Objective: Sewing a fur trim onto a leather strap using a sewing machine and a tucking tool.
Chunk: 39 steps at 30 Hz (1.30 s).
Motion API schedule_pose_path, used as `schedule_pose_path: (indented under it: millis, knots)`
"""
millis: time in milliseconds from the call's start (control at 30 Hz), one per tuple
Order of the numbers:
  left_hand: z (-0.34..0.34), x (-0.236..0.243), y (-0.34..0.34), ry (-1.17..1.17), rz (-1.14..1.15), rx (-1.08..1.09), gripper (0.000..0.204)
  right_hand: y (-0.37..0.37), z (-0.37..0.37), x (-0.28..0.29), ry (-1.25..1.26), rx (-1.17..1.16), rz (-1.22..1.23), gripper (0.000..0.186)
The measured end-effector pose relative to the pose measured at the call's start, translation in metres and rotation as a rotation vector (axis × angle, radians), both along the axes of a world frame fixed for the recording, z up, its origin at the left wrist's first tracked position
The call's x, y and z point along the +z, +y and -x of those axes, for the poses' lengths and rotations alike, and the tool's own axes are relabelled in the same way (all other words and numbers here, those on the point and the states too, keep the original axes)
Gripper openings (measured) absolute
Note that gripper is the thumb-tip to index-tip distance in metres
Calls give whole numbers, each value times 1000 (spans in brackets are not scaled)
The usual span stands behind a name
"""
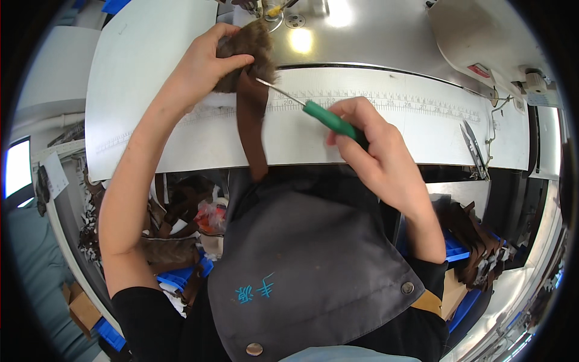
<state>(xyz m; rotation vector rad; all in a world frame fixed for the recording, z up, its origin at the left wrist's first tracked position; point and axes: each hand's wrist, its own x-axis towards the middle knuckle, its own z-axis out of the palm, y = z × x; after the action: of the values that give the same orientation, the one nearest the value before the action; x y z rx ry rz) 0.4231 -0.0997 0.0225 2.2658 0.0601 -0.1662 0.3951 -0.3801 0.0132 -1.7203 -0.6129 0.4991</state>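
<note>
Near the sewing machine, my left hand (203,63) pinches a piece of brown fur (256,43), its thumb lying across the top. From the fur's lower edge a dark brown strip (252,127) hangs over the table's front edge onto the apron. My right hand (377,145) is wrapped round the green handle of an awl (319,113). The awl's thin metal shaft slants up and left, and its tip meets the fur's lower right edge by the strip. Whether the tip goes into the fur, I cannot tell.
A white table (181,142) with a printed ruler scale borders the metal sewing machine bed (374,42). Thread snips (474,148) lie at the table's right. Brown scraps (181,205) sit below left, and stacked brown strips (476,241) below right, with blue bins.
</note>
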Motion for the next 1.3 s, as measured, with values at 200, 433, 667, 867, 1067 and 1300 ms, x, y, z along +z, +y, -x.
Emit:
schedule_pose_path:
  millis: [200,433,667,867,1067,1300]
  knots:
    - [-1,5,-1,77,72,6,53,15,3,5,-342,-62,313,25]
    - [2,-5,3,-160,-82,-63,50,26,-1,3,-530,-24,154,27]
    - [5,1,-8,-1,-109,-4,51,39,-20,18,-756,121,321,21]
    - [7,-2,0,26,-50,-5,53,11,-11,26,-508,-67,190,20]
    - [8,-2,-3,-46,-98,-19,51,26,-15,15,-464,-31,155,21]
    - [5,-6,-11,-153,-138,32,45,39,-33,25,-710,176,386,22]
